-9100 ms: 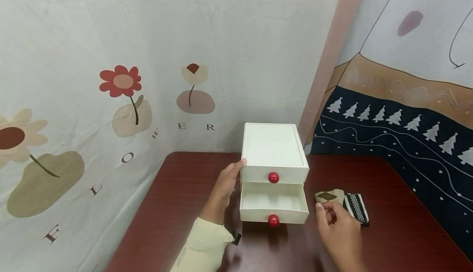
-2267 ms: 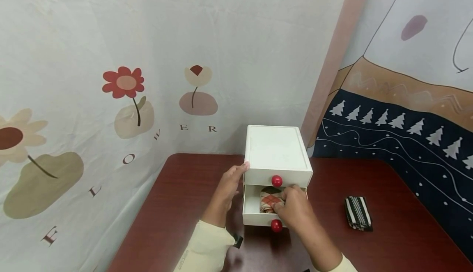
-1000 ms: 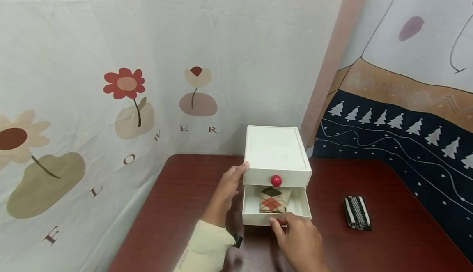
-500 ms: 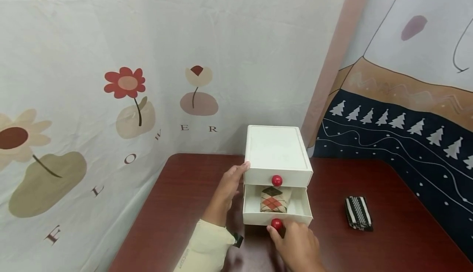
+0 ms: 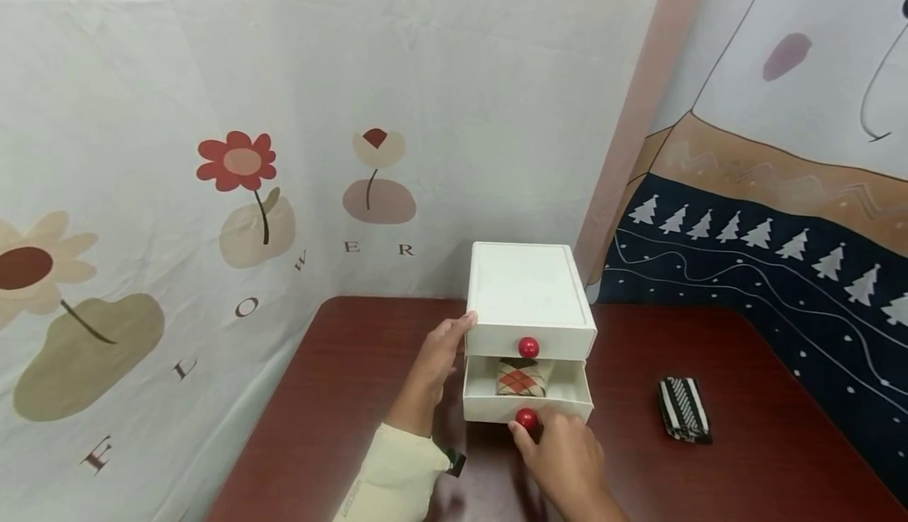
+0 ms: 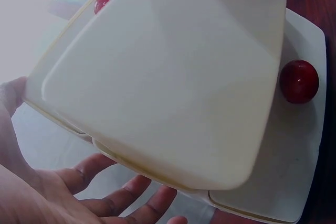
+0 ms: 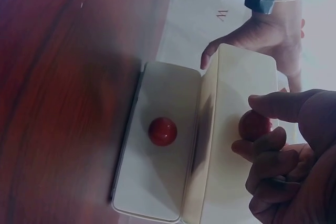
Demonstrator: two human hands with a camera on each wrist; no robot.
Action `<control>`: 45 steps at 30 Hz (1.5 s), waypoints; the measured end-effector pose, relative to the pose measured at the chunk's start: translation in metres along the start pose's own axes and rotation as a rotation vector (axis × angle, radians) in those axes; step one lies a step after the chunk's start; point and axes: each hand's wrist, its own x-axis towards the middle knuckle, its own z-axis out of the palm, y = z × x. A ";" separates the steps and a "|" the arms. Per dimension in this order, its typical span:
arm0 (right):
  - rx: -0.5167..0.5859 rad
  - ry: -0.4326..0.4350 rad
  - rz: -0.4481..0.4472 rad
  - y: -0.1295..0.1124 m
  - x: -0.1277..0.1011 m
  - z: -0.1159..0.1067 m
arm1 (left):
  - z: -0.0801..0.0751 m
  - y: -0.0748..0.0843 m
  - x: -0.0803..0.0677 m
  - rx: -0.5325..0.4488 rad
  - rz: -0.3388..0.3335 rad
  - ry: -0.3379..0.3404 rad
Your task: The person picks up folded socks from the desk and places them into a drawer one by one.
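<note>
A small white drawer cabinet (image 5: 532, 285) with round red knobs stands on the table, its middle drawer (image 5: 489, 409) pulled part way out. My right hand (image 5: 563, 455) pinches that drawer's red knob (image 5: 526, 419) between thumb and fingers. In the drawer lies a folded beige argyle sock (image 5: 521, 378) with red and dark diamonds. My left hand (image 5: 436, 360) rests along the cabinet's left side, thumb at the front corner and fingers extended. The right wrist view shows a shut bottom drawer (image 7: 157, 177) with its own red knob (image 7: 163, 131).
A folded black-and-white striped sock (image 5: 684, 410) lies to the right on the dark red-brown table (image 5: 638, 482). Behind stand a white flower-printed cloth (image 5: 454, 112) and, at the right, a navy cloth (image 5: 716, 262) with white trees.
The argyle sock has gone from the table into the drawer. My right hand has let it go, taken the knob and slid the drawer slightly inward. The left hand stays put.
</note>
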 end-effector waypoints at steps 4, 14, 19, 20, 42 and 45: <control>0.005 -0.015 0.002 -0.001 0.008 0.001 | -0.001 0.001 -0.001 -0.010 -0.002 0.000; 0.010 -0.010 0.010 -0.002 0.026 0.005 | 0.000 0.000 0.000 -0.010 -0.006 -0.006; 0.002 -0.004 0.015 -0.002 0.034 0.009 | 0.000 0.000 -0.001 -0.014 -0.002 -0.002; 0.002 -0.003 0.015 -0.002 0.036 0.010 | 0.000 0.000 -0.001 -0.017 -0.001 -0.002; 0.000 0.025 0.028 0.003 0.054 0.020 | 0.001 -0.001 0.000 -0.025 0.004 -0.014; 0.009 0.034 0.025 0.003 0.055 0.020 | 0.001 0.000 -0.001 -0.020 0.021 -0.013</control>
